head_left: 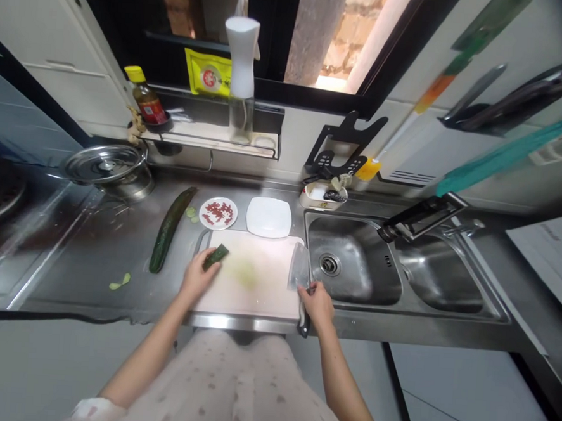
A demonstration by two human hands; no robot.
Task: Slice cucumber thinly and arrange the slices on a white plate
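Observation:
My left hand (197,275) is closed round a short dark green cucumber piece (216,256) over the left side of the white cutting board (256,303). At the board's right edge lies a cleaver (299,265), its blade pointing away from me. My right hand (318,305) has its fingers pinched together at the cleaver, where blade and black handle meet. A long cucumber (169,232) rests on the steel counter left of the board. Behind the board are a plate of chopped red pieces (218,214) and a bare white square plate (269,217).
A double sink (354,266) is at the right, its faucet (423,216) above. Small green scraps (120,282) lie on the left counter. A lidded pot (115,168) stands at the back left, below a shelf (204,136) with bottles.

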